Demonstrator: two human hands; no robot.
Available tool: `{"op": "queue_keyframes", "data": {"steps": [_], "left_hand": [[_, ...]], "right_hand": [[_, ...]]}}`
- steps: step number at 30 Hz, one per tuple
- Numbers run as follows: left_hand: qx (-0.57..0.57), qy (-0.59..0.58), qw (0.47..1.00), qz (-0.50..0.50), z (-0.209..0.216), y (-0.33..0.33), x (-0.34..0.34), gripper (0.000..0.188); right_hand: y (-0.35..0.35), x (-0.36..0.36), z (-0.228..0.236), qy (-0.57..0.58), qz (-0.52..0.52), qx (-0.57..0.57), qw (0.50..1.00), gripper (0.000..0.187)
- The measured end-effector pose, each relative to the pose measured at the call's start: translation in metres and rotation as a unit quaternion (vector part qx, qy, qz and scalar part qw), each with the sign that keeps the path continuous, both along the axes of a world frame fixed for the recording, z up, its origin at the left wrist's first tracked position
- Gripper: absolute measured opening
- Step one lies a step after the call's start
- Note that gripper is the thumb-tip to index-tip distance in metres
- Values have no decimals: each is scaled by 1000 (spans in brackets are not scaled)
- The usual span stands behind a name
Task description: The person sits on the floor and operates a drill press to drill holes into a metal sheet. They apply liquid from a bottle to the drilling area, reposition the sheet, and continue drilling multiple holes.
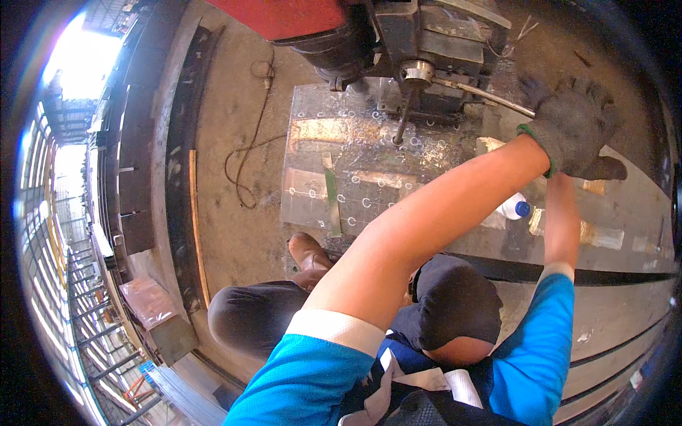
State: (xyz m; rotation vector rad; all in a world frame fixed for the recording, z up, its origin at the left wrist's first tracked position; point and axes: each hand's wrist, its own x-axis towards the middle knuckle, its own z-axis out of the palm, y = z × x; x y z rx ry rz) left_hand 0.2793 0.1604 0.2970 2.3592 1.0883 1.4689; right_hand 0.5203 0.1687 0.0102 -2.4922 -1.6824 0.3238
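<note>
Grey fabric gloves my left hand (579,128), reached across to the right past my right forearm (563,224). The lever's (486,97) end runs up to that glove, but the fingers blur, and I cannot tell whether they grasp it or only rest against it. My right hand lies behind the left at the crossing, too hidden for me to judge its grip.

The drill (334,50), red above and dark below, stands at the top of my view, over the far part of a steel plate (369,213). Its bit (403,122) slants down under a silver hub (417,73), the tip at the plate's surface; the lever leaves the hub to the right. White rings mark the plate. I see a green strip (332,195) on its left part, and a white bottle (508,206) with a blue cap between my forearms. Left of the plate, a cable (240,162) loops across the brown floor (227,92); a boot (307,250) shows near the plate's lower edge.
</note>
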Motion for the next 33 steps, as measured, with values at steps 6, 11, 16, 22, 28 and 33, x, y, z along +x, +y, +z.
{"op": "queue_keyframes", "data": {"steps": [6, 11, 16, 22, 28, 33], "left_hand": [[-32, -116, 992, -32, -12, 22, 13, 78], [-27, -90, 995, -27, -14, 20, 9, 79], [-21, -56, 998, -21, -12, 21, 11, 78], [44, -162, 981, 98, -14, 22, 10, 66], [-218, -246, 944, -23, -34, 26, -10, 70], [-143, -306, 920, 198, -111, -75, -105, 71]], "right_hand": [[-5, -19, -30, -8, 26, -90, 996, 38], [3, -31, -26, -13, 45, -74, 996, 37], [31, -21, 19, -1, 65, 20, 998, 37], [73, -5, 153, 29, 131, 229, 964, 36], [21, -52, 253, 46, 261, 292, 919, 35], [-13, -112, 257, -225, 438, 273, 826, 38]]}}
